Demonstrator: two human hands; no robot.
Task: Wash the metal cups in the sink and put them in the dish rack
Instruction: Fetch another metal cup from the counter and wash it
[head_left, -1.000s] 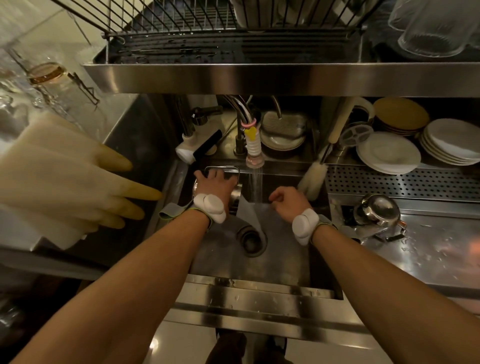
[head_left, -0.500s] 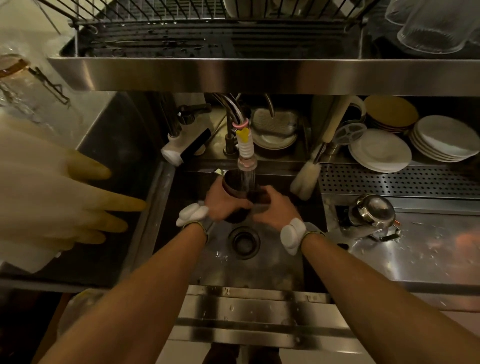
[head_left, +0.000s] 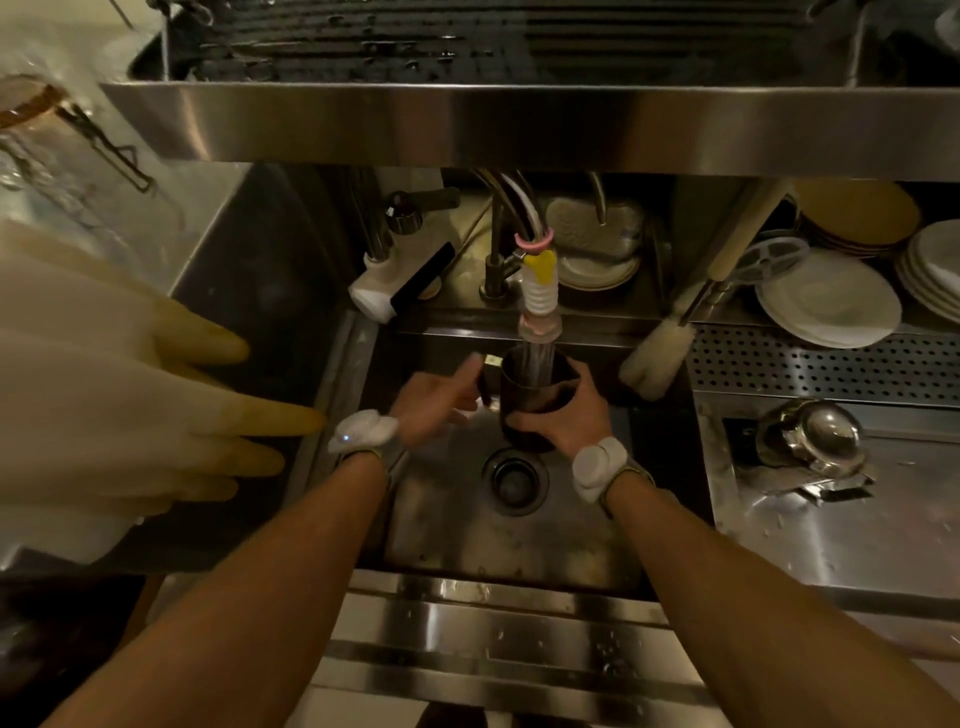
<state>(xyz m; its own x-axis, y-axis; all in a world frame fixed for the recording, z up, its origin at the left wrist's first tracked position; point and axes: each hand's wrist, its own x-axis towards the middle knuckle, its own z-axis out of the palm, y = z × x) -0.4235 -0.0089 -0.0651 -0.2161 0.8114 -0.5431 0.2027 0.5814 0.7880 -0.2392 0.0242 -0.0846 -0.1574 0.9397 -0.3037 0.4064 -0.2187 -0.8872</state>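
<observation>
Bare basin floor (head_left: 467, 551) lies in front of the drain (head_left: 514, 480), and both forearms enter over the front rim. Behind the drain, the tap (head_left: 540, 306) hangs low over the basin. The cup (head_left: 535, 395) sits directly under it, gripped by the right hand (head_left: 569, 423). The left hand (head_left: 436, 402), blurred with fingers stretched, fills the gap beside the cup. Behind and right of the drain, a brush (head_left: 657, 358) leans across the basin corner. High above the drain, a shelf (head_left: 519, 124) caps vertical clearance. Left of the drain, hanging gloves (head_left: 156, 405) reach near the basin rim. Right of the drain, a pot (head_left: 810, 436) stands on the counter (head_left: 831, 545).
</observation>
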